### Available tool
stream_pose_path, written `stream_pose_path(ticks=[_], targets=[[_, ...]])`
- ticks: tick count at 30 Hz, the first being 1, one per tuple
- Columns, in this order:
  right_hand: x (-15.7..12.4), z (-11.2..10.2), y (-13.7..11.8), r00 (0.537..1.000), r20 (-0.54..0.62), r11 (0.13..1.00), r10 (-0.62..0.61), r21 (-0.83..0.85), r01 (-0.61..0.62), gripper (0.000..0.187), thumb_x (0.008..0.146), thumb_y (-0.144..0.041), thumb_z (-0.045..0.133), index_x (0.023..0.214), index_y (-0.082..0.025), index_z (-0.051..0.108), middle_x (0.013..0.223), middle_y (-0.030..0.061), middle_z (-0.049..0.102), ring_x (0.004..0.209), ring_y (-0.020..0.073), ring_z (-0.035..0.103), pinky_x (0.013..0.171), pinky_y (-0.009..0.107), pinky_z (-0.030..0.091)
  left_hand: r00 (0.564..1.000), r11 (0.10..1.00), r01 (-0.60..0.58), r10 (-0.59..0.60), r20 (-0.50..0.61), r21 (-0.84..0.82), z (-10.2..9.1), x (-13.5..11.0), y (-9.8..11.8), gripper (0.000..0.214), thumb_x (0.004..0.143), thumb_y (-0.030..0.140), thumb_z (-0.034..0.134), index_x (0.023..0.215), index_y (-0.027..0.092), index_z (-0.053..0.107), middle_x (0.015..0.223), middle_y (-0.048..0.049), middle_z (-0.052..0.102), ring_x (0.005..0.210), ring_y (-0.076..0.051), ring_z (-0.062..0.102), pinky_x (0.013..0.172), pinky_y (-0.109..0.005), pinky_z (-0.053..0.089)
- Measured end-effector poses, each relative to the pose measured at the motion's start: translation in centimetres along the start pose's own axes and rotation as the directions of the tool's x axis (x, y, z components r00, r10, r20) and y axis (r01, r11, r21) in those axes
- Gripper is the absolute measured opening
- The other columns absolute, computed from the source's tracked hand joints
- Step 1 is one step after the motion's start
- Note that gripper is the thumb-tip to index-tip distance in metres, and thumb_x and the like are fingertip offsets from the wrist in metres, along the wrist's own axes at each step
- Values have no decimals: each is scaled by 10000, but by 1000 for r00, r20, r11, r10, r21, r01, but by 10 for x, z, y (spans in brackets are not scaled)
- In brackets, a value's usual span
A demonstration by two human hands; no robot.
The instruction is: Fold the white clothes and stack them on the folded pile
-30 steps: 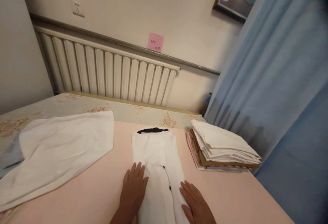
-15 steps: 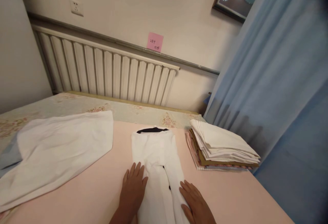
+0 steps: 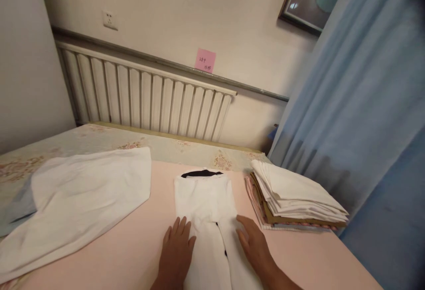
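A folded white garment with a black collar edge at its far end lies lengthwise on the pink sheet. My left hand rests flat on the garment's left edge, fingers stretched out. My right hand lies open on the garment's right side, fingers pointing toward the far end. Neither hand holds anything.
A loose white cloth is spread at the left. A stack of folded cloths sits at the right, close to the blue curtain. A white radiator and a pink note are on the wall behind the floral bedspread.
My right hand has slid forward along the garment's right side. My left hand has stayed nearly in place. The view has shifted slightly.
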State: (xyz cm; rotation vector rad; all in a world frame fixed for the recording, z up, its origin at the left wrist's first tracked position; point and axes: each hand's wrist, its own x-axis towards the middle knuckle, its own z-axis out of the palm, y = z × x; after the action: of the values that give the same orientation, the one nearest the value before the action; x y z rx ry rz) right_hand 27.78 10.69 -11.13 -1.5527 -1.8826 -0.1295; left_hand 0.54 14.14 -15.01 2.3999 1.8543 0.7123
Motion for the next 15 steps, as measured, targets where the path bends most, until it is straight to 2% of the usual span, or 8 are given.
stream_pose_path(ticks=[3, 5, 7, 11, 15], targets=[[60, 18, -21, 976, 147, 973, 160, 143, -181, 337, 864, -254, 478, 1155, -170, 626, 1130, 95, 676, 1039, 216, 632, 911, 346, 509, 1000, 1000, -5, 5, -1, -8, -2, 0, 0, 417, 900, 286, 399, 1253, 190, 599, 1382, -75, 528, 1326, -266, 419, 1077, -485, 333], [95, 34, -29, 906, 235, 910, 353, 137, -390, 319, 837, -208, 496, 1118, -175, 642, 1088, 63, 693, 987, 181, 646, 887, 284, 495, 1000, 1000, -1, 1, 0, -16, -1, 0, -1, 407, 894, 275, 410, 1239, 190, 609, 1370, -73, 541, 1319, -269, 428, 1072, -484, 341], [122, 50, -31, 854, 259, 868, 450, 96, -487, 303, 823, -192, 507, 1089, -158, 647, 1041, 68, 704, 957, 180, 653, 876, 275, 478, 1000, 1000, -5, 4, -14, -25, 2, 0, -3, 396, 886, 267, 428, 1225, 189, 616, 1357, -74, 554, 1308, -275, 442, 1064, -488, 350], [152, 75, -27, 775, 292, 807, 560, 19, -590, 244, 783, -189, 567, 1009, -152, 652, 934, 67, 714, 882, 191, 666, 754, 258, 478, 996, 999, -34, 31, -87, -28, 11, -1, -6, 375, 878, 254, 445, 1199, 200, 632, 1341, -74, 569, 1287, -276, 466, 1056, -485, 358], [162, 85, -30, 726, 326, 770, 606, -12, -638, 195, 789, -262, 630, 939, -141, 653, 825, 51, 701, 740, 181, 661, 610, 241, 464, 995, 999, -42, 40, -90, -16, 13, -1, -8, 379, 874, 255, 441, 1191, 203, 640, 1325, -74, 583, 1263, -281, 489, 1034, -489, 381]])
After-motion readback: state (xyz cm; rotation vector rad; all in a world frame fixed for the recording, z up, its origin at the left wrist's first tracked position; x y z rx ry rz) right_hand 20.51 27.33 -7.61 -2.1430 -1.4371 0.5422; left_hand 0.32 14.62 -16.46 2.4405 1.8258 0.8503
